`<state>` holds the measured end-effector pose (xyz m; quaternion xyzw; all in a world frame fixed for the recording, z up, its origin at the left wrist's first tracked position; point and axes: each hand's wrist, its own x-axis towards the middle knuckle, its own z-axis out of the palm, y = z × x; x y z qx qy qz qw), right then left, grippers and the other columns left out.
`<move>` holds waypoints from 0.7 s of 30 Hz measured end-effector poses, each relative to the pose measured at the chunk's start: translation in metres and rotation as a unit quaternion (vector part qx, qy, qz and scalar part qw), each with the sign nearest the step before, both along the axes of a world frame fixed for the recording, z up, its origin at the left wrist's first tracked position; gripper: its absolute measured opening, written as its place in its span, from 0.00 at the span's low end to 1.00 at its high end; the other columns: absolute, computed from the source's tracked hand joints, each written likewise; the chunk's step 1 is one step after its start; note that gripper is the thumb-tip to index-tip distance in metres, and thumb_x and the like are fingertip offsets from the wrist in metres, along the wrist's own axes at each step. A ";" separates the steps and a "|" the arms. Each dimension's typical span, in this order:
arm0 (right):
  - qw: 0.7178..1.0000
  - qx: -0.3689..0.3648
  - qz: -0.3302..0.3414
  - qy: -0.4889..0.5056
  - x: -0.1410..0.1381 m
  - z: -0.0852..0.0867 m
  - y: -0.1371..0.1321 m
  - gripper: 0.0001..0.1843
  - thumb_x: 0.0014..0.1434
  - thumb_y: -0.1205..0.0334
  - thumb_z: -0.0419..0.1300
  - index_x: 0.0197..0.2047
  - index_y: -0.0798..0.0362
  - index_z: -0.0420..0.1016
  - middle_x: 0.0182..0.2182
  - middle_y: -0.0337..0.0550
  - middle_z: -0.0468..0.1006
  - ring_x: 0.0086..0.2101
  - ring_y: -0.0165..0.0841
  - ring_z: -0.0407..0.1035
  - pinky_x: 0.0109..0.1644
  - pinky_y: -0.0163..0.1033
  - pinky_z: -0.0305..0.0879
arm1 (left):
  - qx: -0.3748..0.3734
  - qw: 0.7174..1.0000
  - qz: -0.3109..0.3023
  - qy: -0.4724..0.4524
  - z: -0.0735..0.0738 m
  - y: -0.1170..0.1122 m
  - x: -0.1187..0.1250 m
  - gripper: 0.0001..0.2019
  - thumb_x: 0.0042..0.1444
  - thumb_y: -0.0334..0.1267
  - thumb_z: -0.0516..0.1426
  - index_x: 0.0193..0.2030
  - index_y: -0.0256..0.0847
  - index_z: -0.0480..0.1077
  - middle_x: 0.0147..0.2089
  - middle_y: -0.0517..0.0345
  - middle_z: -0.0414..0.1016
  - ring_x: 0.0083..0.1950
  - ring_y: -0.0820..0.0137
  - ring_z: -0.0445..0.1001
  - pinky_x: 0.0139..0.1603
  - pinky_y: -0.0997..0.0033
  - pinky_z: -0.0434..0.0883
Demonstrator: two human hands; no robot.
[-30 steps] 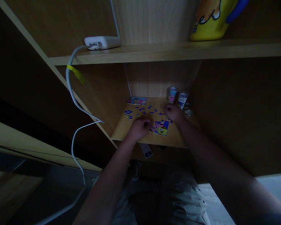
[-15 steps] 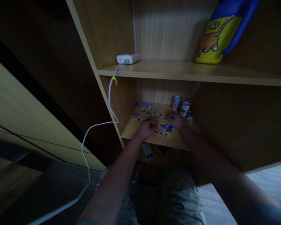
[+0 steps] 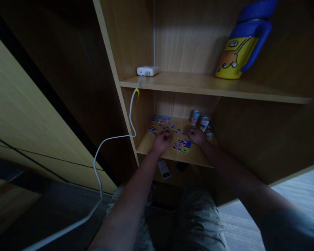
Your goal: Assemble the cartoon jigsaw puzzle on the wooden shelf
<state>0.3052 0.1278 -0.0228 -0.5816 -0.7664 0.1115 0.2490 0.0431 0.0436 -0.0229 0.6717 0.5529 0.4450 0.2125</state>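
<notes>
Both my hands rest on a low wooden shelf (image 3: 151,148) strewn with several small blue jigsaw pieces (image 3: 170,128). My left hand (image 3: 162,140) is curled with its fingers closed, just left of a partly built cartoon puzzle (image 3: 183,145); what it holds is too small to name. My right hand (image 3: 196,135) lies just above and right of that puzzle, fingers bent down onto the pieces. A picture card (image 3: 161,119) lies at the shelf's back.
Two small cans (image 3: 200,120) and a lid stand at the shelf's back right. On the upper shelf (image 3: 188,85) are a white charger (image 3: 147,71) with a hanging white cable (image 3: 115,137) and a yellow and blue bottle (image 3: 242,48). A dark phone (image 3: 164,169) sits below the shelf.
The view has pulled back and tilted up, showing more of the upper shelf and bottle. Both hands stay on the shelf by the puzzle, hardly moved.
</notes>
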 end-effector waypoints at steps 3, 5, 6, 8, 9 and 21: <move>1.000 -0.005 0.002 -0.002 -0.005 -0.002 -0.002 0.20 0.68 0.53 0.60 0.24 0.48 0.77 0.28 0.44 0.81 0.33 0.37 0.74 0.40 0.40 0.62 | 0.000 1.000 0.026 0.006 0.003 -0.001 0.000 0.07 0.66 0.31 0.59 0.39 0.40 0.80 0.40 0.53 0.86 0.42 0.64 0.82 0.49 0.63 0.77; 1.000 -0.002 -0.009 0.013 -0.005 -0.002 -0.003 0.20 0.67 0.52 0.62 0.24 0.48 0.77 0.28 0.45 0.82 0.34 0.38 0.75 0.41 0.40 0.63 | -0.001 0.999 0.041 0.016 0.004 -0.002 0.001 0.07 0.66 0.32 0.59 0.37 0.39 0.79 0.37 0.54 0.84 0.39 0.64 0.80 0.46 0.63 0.76; 0.999 0.001 -0.020 0.027 -0.004 -0.001 -0.003 0.19 0.67 0.51 0.61 0.25 0.48 0.79 0.29 0.46 0.83 0.35 0.39 0.76 0.41 0.40 0.64 | -0.002 0.999 0.049 0.021 0.005 -0.002 0.001 0.08 0.66 0.33 0.59 0.36 0.40 0.79 0.36 0.54 0.83 0.38 0.64 0.80 0.44 0.63 0.75; 0.997 0.008 -0.054 0.062 0.000 0.001 -0.001 0.20 0.69 0.50 0.58 0.30 0.49 0.82 0.31 0.49 0.84 0.37 0.42 0.77 0.40 0.41 0.66 | -0.005 0.998 0.059 0.032 0.006 -0.002 0.001 0.12 0.68 0.35 0.59 0.31 0.41 0.77 0.32 0.56 0.81 0.35 0.64 0.78 0.42 0.64 0.74; 0.994 0.012 -0.074 0.083 0.002 0.003 0.000 0.22 0.70 0.50 0.55 0.32 0.50 0.83 0.31 0.50 0.85 0.37 0.43 0.78 0.40 0.41 0.67 | -0.007 0.997 0.061 0.038 0.006 -0.002 0.001 0.14 0.68 0.36 0.59 0.29 0.42 0.76 0.30 0.57 0.80 0.34 0.64 0.78 0.41 0.65 0.73; 0.979 0.015 -0.135 0.155 0.021 0.006 -0.006 0.32 0.73 0.38 0.48 0.30 0.48 0.80 0.24 0.50 0.80 0.30 0.44 0.76 0.35 0.44 0.70 | -0.017 0.986 0.052 0.156 0.009 -0.003 0.005 0.21 0.72 0.41 0.56 0.28 0.42 0.81 0.26 0.53 0.81 0.33 0.62 0.81 0.38 0.66 0.71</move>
